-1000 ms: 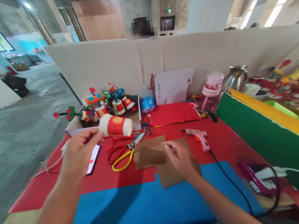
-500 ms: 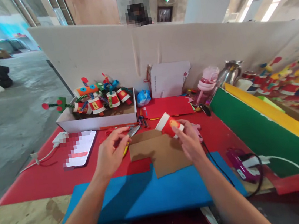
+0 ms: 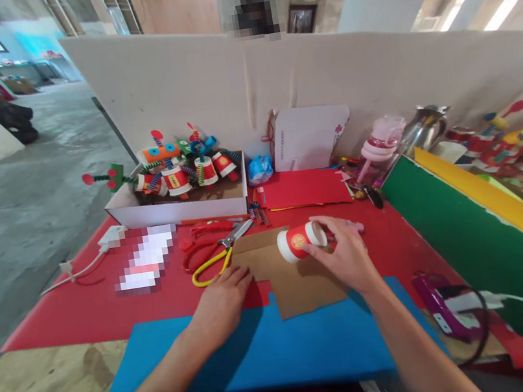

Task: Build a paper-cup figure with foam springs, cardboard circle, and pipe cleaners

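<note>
My right hand (image 3: 344,256) grips a red and white paper cup (image 3: 298,241) that lies on its side over a brown cardboard piece (image 3: 288,277). The fingers of my left hand (image 3: 223,300) rest flat on the red cloth at the cardboard's left edge, holding nothing. Yellow-handled scissors (image 3: 217,261) and red-handled scissors (image 3: 204,244) lie just beyond my left hand. A pink glue gun (image 3: 352,227) is mostly hidden behind my right hand.
A white box (image 3: 174,205) of finished cup figures stands at the back left, a phone (image 3: 146,259) beside it. Red paper sheets (image 3: 302,188), a pink bottle (image 3: 376,146) and a metal kettle (image 3: 421,129) sit behind. Green and yellow boards (image 3: 469,237) lean at right. A blue sheet (image 3: 264,346) covers the near edge.
The cup passed from my left hand to my right and came down sideways onto the cardboard. My left hand dropped to the table by the cardboard's edge.
</note>
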`<act>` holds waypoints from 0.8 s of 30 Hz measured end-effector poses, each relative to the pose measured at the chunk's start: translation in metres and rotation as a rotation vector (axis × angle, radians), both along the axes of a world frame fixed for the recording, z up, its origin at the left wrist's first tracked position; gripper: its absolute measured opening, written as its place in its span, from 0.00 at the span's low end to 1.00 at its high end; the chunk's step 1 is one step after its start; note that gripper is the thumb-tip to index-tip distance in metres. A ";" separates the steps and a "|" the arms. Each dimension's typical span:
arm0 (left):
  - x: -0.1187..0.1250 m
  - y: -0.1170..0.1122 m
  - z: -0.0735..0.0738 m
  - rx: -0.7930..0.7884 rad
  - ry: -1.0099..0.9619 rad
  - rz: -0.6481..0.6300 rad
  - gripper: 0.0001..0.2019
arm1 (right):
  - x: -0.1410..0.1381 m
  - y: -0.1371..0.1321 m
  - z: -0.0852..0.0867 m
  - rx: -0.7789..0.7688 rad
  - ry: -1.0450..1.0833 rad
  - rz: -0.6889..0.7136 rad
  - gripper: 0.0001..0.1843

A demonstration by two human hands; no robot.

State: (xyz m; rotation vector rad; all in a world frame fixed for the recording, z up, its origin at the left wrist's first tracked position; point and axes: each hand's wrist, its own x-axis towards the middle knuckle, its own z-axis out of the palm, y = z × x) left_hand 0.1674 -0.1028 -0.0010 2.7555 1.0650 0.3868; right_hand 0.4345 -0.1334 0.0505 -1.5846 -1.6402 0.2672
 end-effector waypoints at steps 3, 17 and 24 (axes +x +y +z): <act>0.001 -0.015 -0.017 0.025 0.017 0.023 0.28 | -0.017 0.003 -0.004 -0.016 0.052 0.114 0.22; -0.018 -0.009 -0.013 -0.126 -0.514 0.252 0.16 | -0.067 0.022 -0.014 -0.129 -0.017 0.415 0.27; -0.015 -0.011 -0.010 -0.150 -0.549 0.262 0.15 | -0.076 0.021 -0.015 -0.159 -0.066 0.469 0.29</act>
